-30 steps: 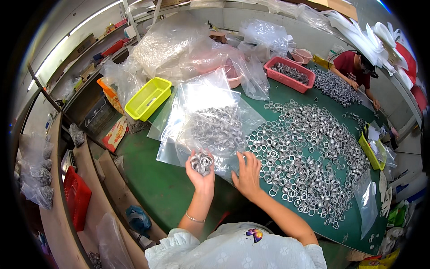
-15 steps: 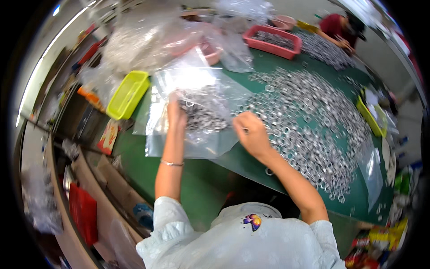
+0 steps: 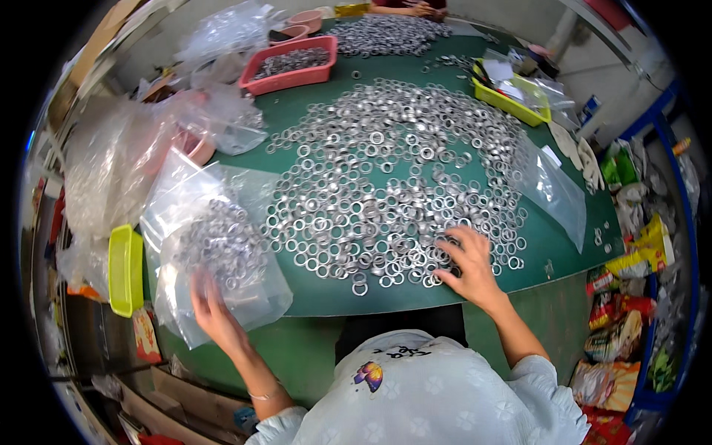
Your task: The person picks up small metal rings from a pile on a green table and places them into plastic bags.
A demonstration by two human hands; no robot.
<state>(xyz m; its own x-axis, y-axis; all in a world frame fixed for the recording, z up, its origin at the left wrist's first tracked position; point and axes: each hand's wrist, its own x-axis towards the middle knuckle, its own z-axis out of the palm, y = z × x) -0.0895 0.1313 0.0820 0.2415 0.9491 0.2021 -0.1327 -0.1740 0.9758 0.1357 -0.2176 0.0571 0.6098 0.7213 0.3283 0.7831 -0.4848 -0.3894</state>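
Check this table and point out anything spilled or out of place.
A few rings lie near the right edge of the green table, apart from the main spread, so they look strayed. Nothing appears damaged.

Left hand (image 3: 213,308) left of centre, motion-blurred, fingers extended toward top; left forearm (image 3: 256,371) slants up-left from lower edge. Right hand (image 3: 472,271) right of centre, fingers bent, thumb apart; right forearm (image 3: 515,331) angles up-left.

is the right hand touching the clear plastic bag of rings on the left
Apart: the head view shows a wide stretch of loose metal rings and green tabletop between the right hand and the clear plastic bag.
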